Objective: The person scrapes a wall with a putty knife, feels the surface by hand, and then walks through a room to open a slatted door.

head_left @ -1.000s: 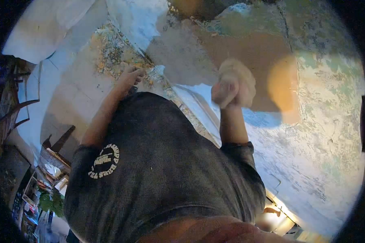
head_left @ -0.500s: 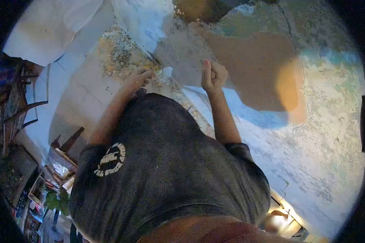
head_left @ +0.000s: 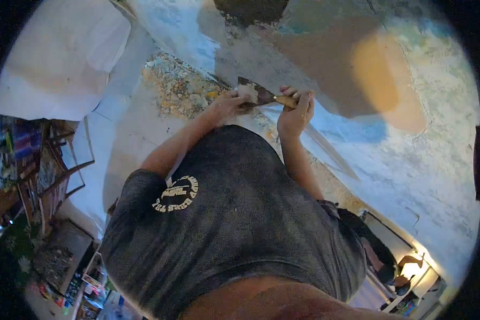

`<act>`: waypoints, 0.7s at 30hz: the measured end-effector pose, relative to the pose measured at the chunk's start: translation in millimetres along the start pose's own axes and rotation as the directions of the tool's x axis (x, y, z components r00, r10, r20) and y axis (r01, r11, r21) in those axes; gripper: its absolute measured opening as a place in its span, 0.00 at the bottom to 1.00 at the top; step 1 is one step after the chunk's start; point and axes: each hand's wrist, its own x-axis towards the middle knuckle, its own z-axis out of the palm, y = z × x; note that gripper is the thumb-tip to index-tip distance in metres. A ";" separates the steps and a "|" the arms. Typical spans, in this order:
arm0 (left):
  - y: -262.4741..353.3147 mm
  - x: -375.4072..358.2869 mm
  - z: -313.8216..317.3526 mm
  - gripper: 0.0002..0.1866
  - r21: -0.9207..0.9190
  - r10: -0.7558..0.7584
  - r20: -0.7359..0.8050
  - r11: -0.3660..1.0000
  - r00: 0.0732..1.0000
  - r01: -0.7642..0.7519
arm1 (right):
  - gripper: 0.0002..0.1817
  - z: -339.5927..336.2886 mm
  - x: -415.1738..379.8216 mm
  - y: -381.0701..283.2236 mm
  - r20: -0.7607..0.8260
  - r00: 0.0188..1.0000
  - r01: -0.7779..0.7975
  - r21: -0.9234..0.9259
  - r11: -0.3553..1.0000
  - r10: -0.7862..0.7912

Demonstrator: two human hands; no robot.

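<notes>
My right hand (head_left: 296, 113) grips the wooden handle of a putty knife (head_left: 272, 98), whose dark blade points left. My left hand (head_left: 226, 104) meets the blade tip, its fingers pinched on a whitish lump of filler (head_left: 247, 92) sitting on the blade. Both hands are raised in front of my chest, above my dark T-shirt (head_left: 224, 213) with its round pale print. Behind the hands is a patchy wall (head_left: 410, 154) of peeling blue-green paint with a bare brown area (head_left: 325, 58).
Flaked paint and rubble (head_left: 176, 90) lie along the foot of the wall. A white sheet (head_left: 58, 58) covers something at the upper left. A wooden rack with colourful items (head_left: 32, 160) stands at the left. A lit opening (head_left: 410, 266) shows at the lower right.
My right hand has come down from the wall and now holds the putty knife at chest height. My left hand has moved right to the blade. The view has shifted.
</notes>
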 end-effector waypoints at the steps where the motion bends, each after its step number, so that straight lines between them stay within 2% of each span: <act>1: -5.6 0.6 5.3 0.15 -0.717 -0.288 -0.032 0.674 0.957 0.179 | 0.14 -7.2 -5.6 3.3 -0.042 0.997 -0.067 -0.019 0.998 0.067; 2: -12.1 -0.6 10.6 0.12 -0.987 -0.506 0.159 -0.089 0.848 0.132 | 0.14 -17.7 -10.7 6.5 -0.055 0.996 -0.073 -0.018 0.997 0.072; 3: -15.4 -0.9 10.0 0.12 -0.984 -0.515 0.175 -0.102 0.839 0.143 | 0.14 -32.6 -17.1 9.0 -0.103 0.964 -0.259 -0.162 0.952 0.244; 4: -18.5 -2.2 9.5 0.12 -0.983 -0.612 0.177 -0.067 0.771 0.172 | 0.15 -42.6 -24.8 7.8 -0.173 0.894 -0.447 -0.291 0.846 0.413; 5: -18.9 -8.8 13.8 0.12 -0.977 -0.707 0.178 -0.046 0.684 0.207 | 0.17 -52.8 -33.8 8.0 -0.149 0.850 -0.526 -0.314 0.791 0.506; 6: -22.4 -16.5 23.1 0.12 -0.974 -0.730 0.204 -0.081 0.653 0.214 | 0.17 -61.1 -44.0 4.4 -0.162 0.823 -0.566 -0.317 0.761 0.545; 8: -31.2 -26.8 35.7 0.15 -0.977 -0.574 -0.014 0.182 0.819 0.111 | 0.18 -74.6 -54.2 3.0 -0.169 0.653 -0.694 -0.524 0.494 0.738; 9: -20.4 -31.1 32.2 0.15 -0.979 -0.603 -0.002 0.165 0.798 0.123 | 0.17 -88.3 -63.4 11.9 -0.163 0.644 -0.692 -0.541 0.478 0.748; 10: -5.1 -29.4 17.7 0.15 -0.889 -0.546 -0.074 0.415 0.835 0.192 | 0.17 -89.7 -65.5 14.5 -0.162 0.620 -0.707 -0.539 0.458 0.767; 11: 4.2 -26.9 14.7 0.15 -0.735 -0.466 -0.117 0.634 0.877 0.239 | 0.17 -88.0 -65.9 14.5 -0.121 0.588 -0.668 -0.630 0.396 0.800; 12: 6.9 -25.4 25.9 0.15 -0.742 -0.489 -0.104 0.618 0.866 0.260 | 0.18 -87.6 -70.9 14.3 -0.085 0.548 -0.615 -0.715 0.333 0.832; 13: 8.0 -19.5 37.7 0.15 -0.941 -0.585 -0.022 0.287 0.811 0.181 | 0.18 -86.4 -74.2 19.8 -0.074 0.537 -0.633 -0.694 0.343 0.840; 14: 8.0 -17.0 46.5 0.15 -0.996 -0.642 0.084 -0.076 0.762 0.046 | 0.18 -85.6 -77.4 20.8 -0.075 0.520 -0.640 -0.694 0.330 0.851; 15: 12.9 -14.5 45.8 0.15 -0.996 -0.654 0.086 -0.081 0.752 0.044 | 0.17 -81.5 -76.5 20.8 -0.035 0.513 -0.620 -0.706 0.342 0.858; 17: 30.9 -8.9 28.4 0.15 -0.998 -0.690 0.035 0.008 0.723 0.055 | 0.16 -71.5 -78.6 21.4 0.009 0.490 -0.605 -0.717 0.347 0.872; 18: 34.7 -11.2 23.7 0.15 -0.999 -0.700 0.036 0.003 0.713 0.054 | 0.14 -66.7 -80.9 22.3 0.021 0.508 -0.609 -0.699 0.376 0.861; 20: 35.7 -21.2 18.7 0.16 -0.954 -0.583 0.005 0.242 0.812 0.179 | 0.11 -57.3 -88.5 28.7 0.039 0.544 -0.613 -0.664 0.429 0.838; 21: 24.7 -19.9 40.5 0.16 -0.979 -0.572 0.044 0.139 0.819 0.150 | 0.10 -59.9 -89.6 29.7 0.036 0.529 -0.650 -0.624 0.433 0.848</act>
